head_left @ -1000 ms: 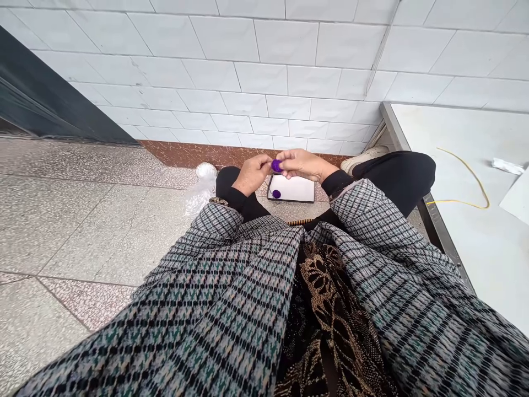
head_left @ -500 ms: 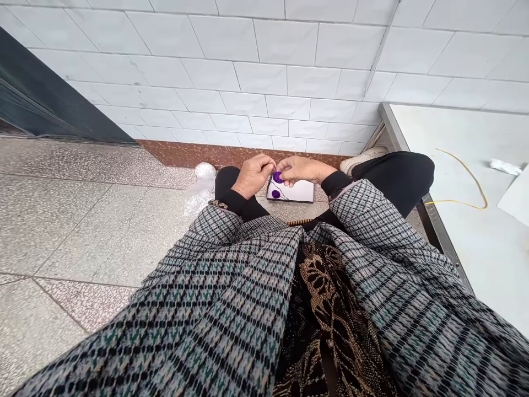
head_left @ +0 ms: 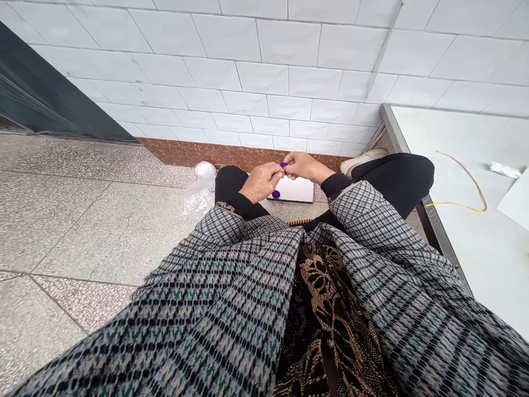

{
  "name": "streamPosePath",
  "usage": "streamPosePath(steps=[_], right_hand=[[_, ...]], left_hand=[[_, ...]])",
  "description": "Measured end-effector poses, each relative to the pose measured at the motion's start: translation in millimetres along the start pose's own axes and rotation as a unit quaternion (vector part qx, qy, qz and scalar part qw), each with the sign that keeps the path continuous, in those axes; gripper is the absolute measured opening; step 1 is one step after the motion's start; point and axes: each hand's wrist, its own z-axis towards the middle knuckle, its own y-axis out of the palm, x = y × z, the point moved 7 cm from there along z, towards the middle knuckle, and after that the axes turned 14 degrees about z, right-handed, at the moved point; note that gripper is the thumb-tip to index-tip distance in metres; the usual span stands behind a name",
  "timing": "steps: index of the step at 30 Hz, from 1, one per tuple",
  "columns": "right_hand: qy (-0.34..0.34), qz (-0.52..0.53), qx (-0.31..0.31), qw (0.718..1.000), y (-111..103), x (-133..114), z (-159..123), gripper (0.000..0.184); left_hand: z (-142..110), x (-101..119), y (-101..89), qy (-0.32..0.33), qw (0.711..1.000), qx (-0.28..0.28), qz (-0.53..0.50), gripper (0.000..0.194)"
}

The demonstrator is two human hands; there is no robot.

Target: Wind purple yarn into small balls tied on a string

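Note:
My right hand [head_left: 303, 165] pinches a small round purple yarn piece [head_left: 283, 165] between its fingertips. Close against it, my left hand [head_left: 264, 181] is closed in a pinch at the near edge of the same piece; any thread in those fingers is too fine to make out. Below both hands a white rectangular board or box [head_left: 296, 191] with a dark edge lies low between my knees. A second purple yarn piece [head_left: 276, 194], round and dark, rests on its left end, partly under my left hand.
A clear plastic bag [head_left: 199, 198] with a white ball [head_left: 204, 169] sits on the floor at left. On the right stands a white table [head_left: 463, 242] bearing a yellow cord [head_left: 479, 190] and a white packet [head_left: 505, 169]. A tiled wall [head_left: 289, 44] rises ahead.
My left hand has moved a little right and down, and the purple piece has risen and turned, showing less of its face. The dark strand across the white surface no longer shows.

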Motion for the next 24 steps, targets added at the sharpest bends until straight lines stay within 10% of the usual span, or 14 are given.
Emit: streamPosePath(steps=[5, 11, 18, 24], right_hand=[[0.042, 0.015, -0.16, 0.986, 19, 1, -13, 0.016], [0.038, 0.188, -0.074, 0.979, 7, -9, -12, 0.013], [0.026, 0.023, 0.01, 0.999, 3, 19, 1, 0.025], [0.119, -0.068, -0.151, 0.979, 23, 35, -8, 0.023]], left_hand=[[-1, -27, -4.6, -0.083, 0.995, 0.044, -0.017, 0.016], [-10, -28, 39.7, -0.12, 0.983, -0.046, -0.131, 0.019], [-14, -10, 30.9, -0.03, 0.999, -0.015, -0.01, 0.02], [-20, -30, 25.3, -0.076, 0.997, 0.023, 0.002, 0.016]])
